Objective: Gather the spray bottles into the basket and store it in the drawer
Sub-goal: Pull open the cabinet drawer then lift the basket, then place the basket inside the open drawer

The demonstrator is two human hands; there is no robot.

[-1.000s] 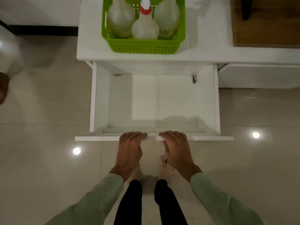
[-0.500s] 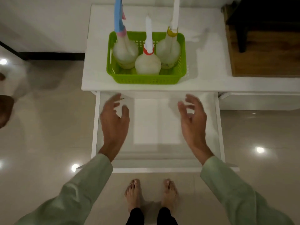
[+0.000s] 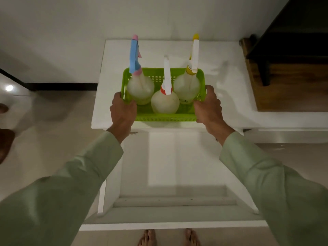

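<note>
Three spray bottles stand upright inside the green basket, which sits on the white bench at its front edge. The bottle with the blue and pink head occupies the basket's left rear, the bottle with the yellow and white head the right rear, and the bottle with the red collar and white head the front middle, touching or nearly touching both others.

The left hand is clamped on the basket's left wall, fingers curled over the rim. The right hand is clamped on the basket's right wall in the same manner. Whether the basket is lifted clear of the bench cannot be told.

The drawer stands pulled out directly below the basket, under the bench's front edge, its white interior exposed. Both pale green sleeves cross over the drawer. Bare feet show on the tiled floor below the drawer front. A dark wooden unit stands to the right of the basket.
</note>
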